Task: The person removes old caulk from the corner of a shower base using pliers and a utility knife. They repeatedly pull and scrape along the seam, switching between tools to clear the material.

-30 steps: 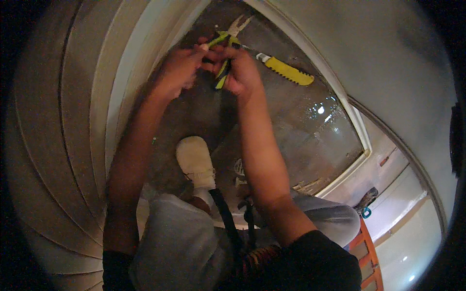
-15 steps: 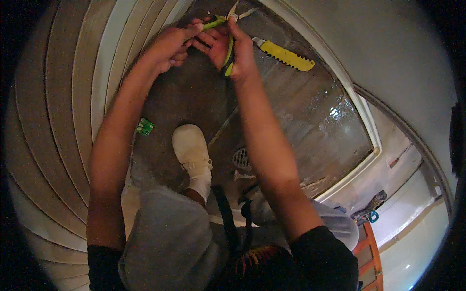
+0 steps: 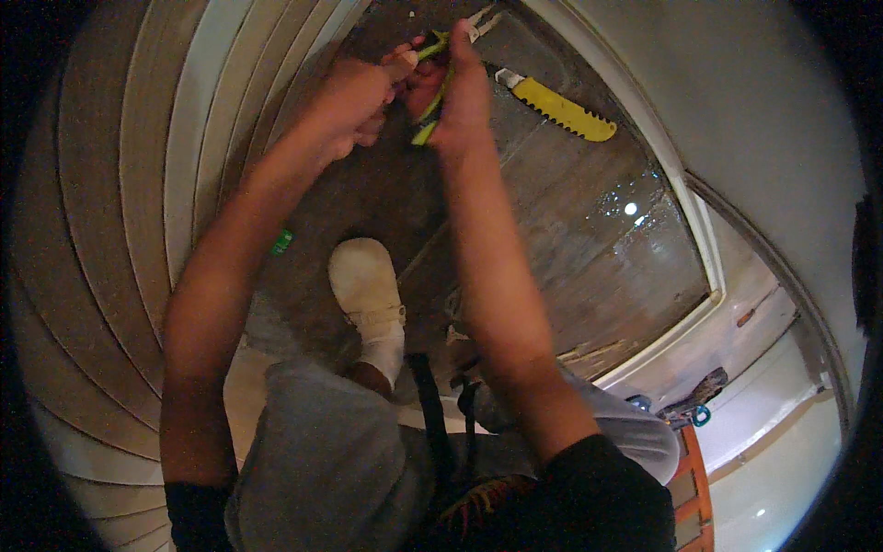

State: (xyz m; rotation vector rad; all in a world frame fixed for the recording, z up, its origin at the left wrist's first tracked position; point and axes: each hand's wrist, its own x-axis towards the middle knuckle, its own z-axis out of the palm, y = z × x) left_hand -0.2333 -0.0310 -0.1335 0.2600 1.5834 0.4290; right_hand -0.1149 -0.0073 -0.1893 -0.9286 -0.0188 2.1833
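Both my hands are at the top of the view on a pair of long-nosed pliers point(image 3: 425, 135) with yellow-green and black handles. My left hand point(image 3: 354, 103) is closed around the end of one handle. My right hand point(image 3: 467, 97) is closed on the other handle, its thumb lying along the tool near the pivot. The narrow metal jaws point away from me, slightly apart; I cannot make out anything between them. Just right of my right hand, a yellow utility knife point(image 3: 566, 112) with black ridged edges lies on the floor.
Dark, partly wet floor point(image 3: 543, 221) lies under my hands, bounded by a white curved frame point(image 3: 704, 239) on the right. Slatted panels point(image 3: 156, 184) rise at the left. A small green item point(image 3: 282, 242) is beside my light shoe point(image 3: 365, 281). An orange-red rack point(image 3: 692, 483) stands lower right.
Both hands have shifted slightly right with the pliers. The jaws have drawn closer together. The view has shifted slightly, and the knife shows a little farther right.
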